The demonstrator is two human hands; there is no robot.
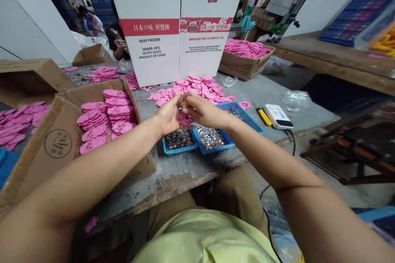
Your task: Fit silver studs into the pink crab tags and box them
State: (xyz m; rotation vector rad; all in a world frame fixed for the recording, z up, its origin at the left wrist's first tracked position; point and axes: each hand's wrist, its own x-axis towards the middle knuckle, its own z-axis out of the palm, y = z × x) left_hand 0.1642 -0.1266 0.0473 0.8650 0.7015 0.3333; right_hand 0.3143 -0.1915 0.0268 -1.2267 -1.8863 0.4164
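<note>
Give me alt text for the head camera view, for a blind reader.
The left hand and right hand pinch one flat pink piece above two blue trays of small silvery bits. A cardboard box of stacked pink pieces sits to the left; a white carton stands behind.

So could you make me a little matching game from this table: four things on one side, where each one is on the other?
Things:
1. pink piece
2. yellow-handled tool
3. white carton
4. brown box

Places:
A. left of the arms, with stacks of pink pieces inside
B. pinched between the left hand and the right hand
C. standing upright behind the hands
D. lying by the white device, right of the blue trays

Pairs: 1-B, 2-D, 3-C, 4-A
</note>
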